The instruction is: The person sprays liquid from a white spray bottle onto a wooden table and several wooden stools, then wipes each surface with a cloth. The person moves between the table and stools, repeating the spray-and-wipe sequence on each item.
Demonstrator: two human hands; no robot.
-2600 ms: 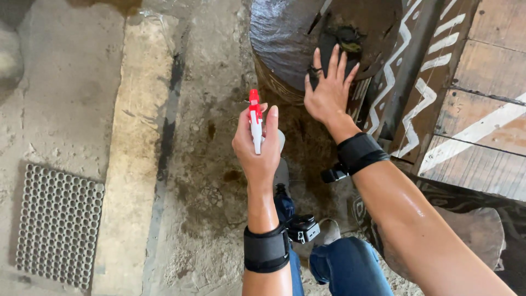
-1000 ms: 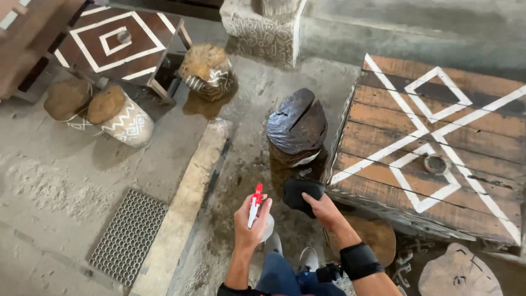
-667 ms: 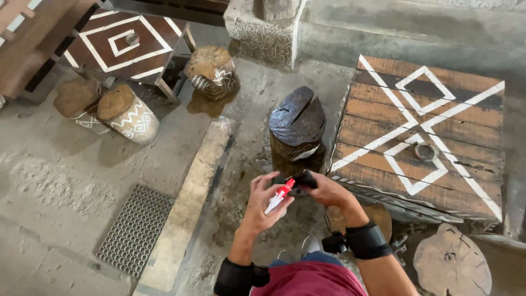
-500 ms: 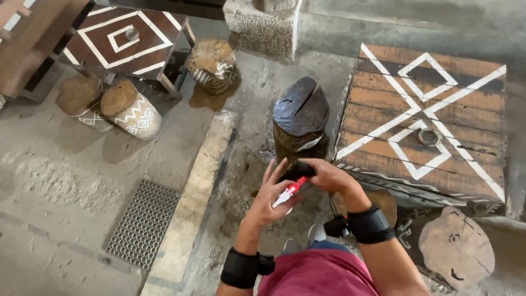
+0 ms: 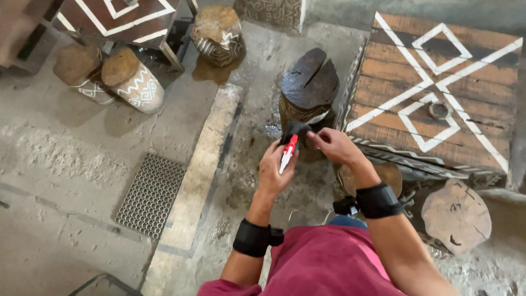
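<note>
While standing before dark log stump [image 5: 309, 85], my left hand [image 5: 274, 172] wraps shut round red-and-white spray bottle [image 5: 287, 153]; my right hand [image 5: 335, 145] pinches dark cloth [image 5: 294, 130] at its nozzle. Both just below stump. Best kept: nozzle close against cloth, grip steady, cloth bunched tight.

Spray bottle [image 5: 287, 154]: red-and-white nozzle head, tilted with the nozzle end up, held at frame centre; body hidden in the hand. Dark cloth [image 5: 294, 129]: black, bunched, touching the nozzle tip from above, just below the dark log stump.
</note>
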